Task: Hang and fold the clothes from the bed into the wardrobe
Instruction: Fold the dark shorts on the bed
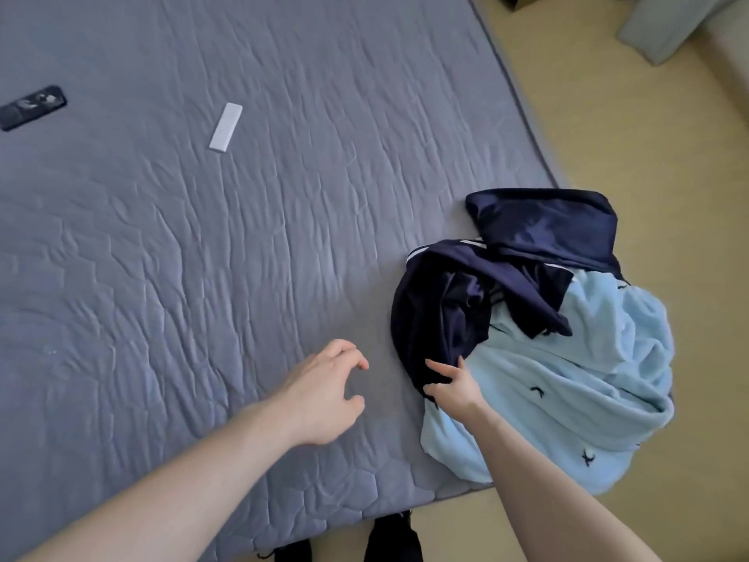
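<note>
Now | your right hand [452,383] pinches the navy garment [441,314] at the pile's near edge, to peel it off the light-blue garment [567,383] | your left hand [324,395] hovers left of the pile, loosely spread, ready to help.

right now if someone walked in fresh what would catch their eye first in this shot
The heap of clothes at the bed's near right corner: a dark navy garment lying on a light blue garment, with the right hand gripping the navy fabric. The left hand hovers open over the grey quilted bed cover. Farther left lie a white remote and a black remote.
</note>
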Available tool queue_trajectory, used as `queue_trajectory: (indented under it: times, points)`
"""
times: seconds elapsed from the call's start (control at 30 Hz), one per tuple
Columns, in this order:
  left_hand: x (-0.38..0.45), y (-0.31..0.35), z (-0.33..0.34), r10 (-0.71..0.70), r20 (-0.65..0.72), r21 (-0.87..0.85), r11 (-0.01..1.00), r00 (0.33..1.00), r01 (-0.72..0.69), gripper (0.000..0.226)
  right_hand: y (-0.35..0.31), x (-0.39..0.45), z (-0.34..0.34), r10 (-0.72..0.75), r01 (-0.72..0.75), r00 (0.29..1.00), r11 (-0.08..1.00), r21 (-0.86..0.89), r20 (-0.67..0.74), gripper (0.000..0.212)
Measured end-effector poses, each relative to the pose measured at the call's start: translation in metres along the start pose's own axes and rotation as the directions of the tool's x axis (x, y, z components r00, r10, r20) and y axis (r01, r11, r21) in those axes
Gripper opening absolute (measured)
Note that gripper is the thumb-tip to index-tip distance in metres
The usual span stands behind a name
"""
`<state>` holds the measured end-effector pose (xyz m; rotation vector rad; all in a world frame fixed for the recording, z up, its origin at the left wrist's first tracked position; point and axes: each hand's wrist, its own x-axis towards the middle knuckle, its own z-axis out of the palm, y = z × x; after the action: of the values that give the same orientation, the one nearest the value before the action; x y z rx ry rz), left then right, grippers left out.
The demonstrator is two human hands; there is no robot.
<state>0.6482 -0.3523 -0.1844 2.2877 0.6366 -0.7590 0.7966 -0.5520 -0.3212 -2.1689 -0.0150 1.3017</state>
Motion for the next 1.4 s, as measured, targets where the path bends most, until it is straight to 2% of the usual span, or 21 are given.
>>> queue_trajectory:
  times: [0.07, 0.2, 0.3, 0.37, 0.47, 0.6, 0.63, 0.7, 0.73, 0.77, 0.8, 0.87, 0.9, 0.97, 1.03, 1.13, 1.23, 1.3, 1.37, 1.4]
  points:
    - [-0.007, -0.006, 0.003, -0.027, -0.004, -0.022, 0.999, 1.0, 0.027, 0.049, -0.006, -0.008, 0.007, -0.041, 0.042, 0.999, 0.998, 0.042, -0.025, 0.057]
    - [-0.052, -0.008, -0.004, -0.064, -0.03, -0.064, 0.996, 0.997, 0.062, 0.053, -0.041, -0.075, 0.008, -0.199, 0.224, 0.969, 0.956, 0.188, -0.144, 0.031]
    - [-0.101, -0.003, -0.016, -0.071, -0.022, -0.096, 0.993, 0.997, 0.069, 0.06, -0.079, -0.151, -0.001, -0.312, 0.329, 0.944, 0.904, 0.272, -0.106, 0.029]
    - [-0.135, 0.003, -0.028, -0.05, -0.062, -0.112, 0.993, 0.997, 0.043, 0.075, -0.107, -0.208, -0.008, -0.382, 0.379, 0.923, 0.871, 0.312, -0.052, 0.027]
    - [-0.184, 0.014, -0.049, -0.005, -0.2, -0.178, 0.983, 0.98, -0.031, 0.095, -0.144, -0.289, -0.014, -0.445, 0.418, 0.895, 0.835, 0.358, -0.006, 0.026]
    - [-0.249, 0.029, -0.072, 0.05, -0.288, -0.35, 0.924, 0.956, -0.154, 0.066, -0.174, -0.383, -0.013, -0.505, 0.439, 0.863, 0.77, 0.464, 0.021, 0.027]
    - [-0.264, 0.03, -0.075, 0.069, -0.301, -0.394, 0.9, 0.951, -0.19, 0.067, -0.177, -0.403, -0.011, -0.512, 0.438, 0.858, 0.762, 0.477, 0.03, 0.028]
    - [-0.295, 0.027, -0.078, 0.096, -0.343, -0.47, 0.844, 0.934, -0.259, 0.088, -0.181, -0.436, -0.006, -0.519, 0.438, 0.854, 0.756, 0.486, 0.039, 0.03]
    - [-0.31, 0.023, -0.079, 0.111, -0.377, -0.468, 0.834, 0.92, -0.292, 0.097, -0.182, -0.45, -0.002, -0.523, 0.44, 0.851, 0.755, 0.486, 0.042, 0.029]
    - [-0.324, 0.02, -0.08, 0.147, -0.424, -0.416, 0.845, 0.894, -0.336, 0.098, -0.182, -0.462, 0.002, -0.53, 0.445, 0.847, 0.754, 0.483, 0.047, 0.028]
    - [-0.337, 0.017, -0.083, 0.209, -0.479, -0.322, 0.862, 0.853, -0.392, 0.087, -0.183, -0.472, 0.007, -0.542, 0.456, 0.839, 0.751, 0.477, 0.052, 0.025]
    - [-0.358, 0.008, -0.088, 0.301, -0.559, -0.181, 0.865, 0.773, -0.468, 0.046, -0.183, -0.487, 0.021, -0.569, 0.478, 0.82, 0.738, 0.476, 0.061, 0.019]
    - [-0.367, 0.004, -0.093, 0.311, -0.58, -0.161, 0.862, 0.753, -0.48, 0.028, -0.185, -0.494, 0.028, -0.583, 0.488, 0.811, 0.725, 0.486, 0.054, 0.017]
    - [-0.384, -0.002, -0.103, 0.263, -0.612, -0.223, 0.848, 0.746, -0.482, 0.013, -0.188, -0.505, 0.039, -0.603, 0.516, 0.797, 0.686, 0.513, 0.006, 0.014]
    - [-0.398, -0.007, -0.116, 0.159, -0.666, -0.332, 0.812, 0.729, -0.48, 0.013, -0.189, -0.512, 0.045, -0.599, 0.533, 0.799, 0.661, 0.528, -0.056, 0.021]
    - [-0.417, -0.009, -0.139, 0.071, -0.69, -0.465, 0.72, 0.72, -0.516, 0.021, -0.181, -0.513, 0.05, -0.559, 0.533, 0.825, 0.718, 0.447, -0.086, 0.04]
    - [-0.435, -0.008, -0.157, 0.111, -0.658, -0.534, 0.628, 0.745, -0.566, 0.027, -0.167, -0.511, 0.062, -0.555, 0.54, 0.832, 0.815, 0.211, 0.012, 0.063]
    - [-0.447, -0.007, -0.168, 0.158, -0.617, -0.572, 0.582, 0.771, -0.578, 0.027, -0.166, -0.509, 0.071, -0.55, 0.545, 0.831, 0.835, 0.083, 0.085, 0.084]
    - [-0.46, -0.005, -0.18, 0.201, -0.568, -0.628, 0.521, 0.798, -0.578, 0.022, -0.172, -0.505, 0.08, -0.507, 0.504, 0.852, 0.862, 0.054, 0.132, 0.1]
    - [-0.468, -0.004, -0.186, 0.221, -0.55, -0.661, 0.475, 0.806, -0.581, 0.021, -0.177, -0.5, 0.083, -0.463, 0.452, 0.875, 0.886, 0.108, 0.138, 0.105]
